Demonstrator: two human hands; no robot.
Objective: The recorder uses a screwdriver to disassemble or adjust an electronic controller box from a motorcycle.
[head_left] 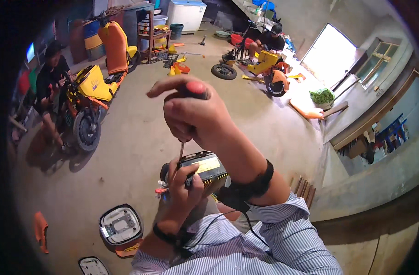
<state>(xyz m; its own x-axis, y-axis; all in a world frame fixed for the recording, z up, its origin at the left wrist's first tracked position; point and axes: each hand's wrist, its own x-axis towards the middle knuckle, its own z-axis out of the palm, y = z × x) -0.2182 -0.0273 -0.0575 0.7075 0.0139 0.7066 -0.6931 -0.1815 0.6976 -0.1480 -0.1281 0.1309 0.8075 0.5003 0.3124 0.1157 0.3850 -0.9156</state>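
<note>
My right hand point(198, 112) is wrapped round a screwdriver point(197, 87) with a red and black handle. Its thin shaft points down toward the near left corner of a black box-shaped electrical unit point(215, 174), which has a yellow label on top and a ribbed edge. My left hand point(185, 190) grips that unit at its left side, fingers close to the shaft. Whether the tip sits in a screw is hidden by those fingers. Coloured wires with connectors point(160, 190) stick out left of the unit.
Two round-cornered covers point(121, 224) point(94, 266) and an orange panel point(41, 231) lie on the floor at lower left. A person point(53, 87) works by a yellow scooter point(92, 87) at left; another person point(271, 41) sits behind a dismantled scooter point(266, 64). A loose wheel point(223, 71) lies farther off.
</note>
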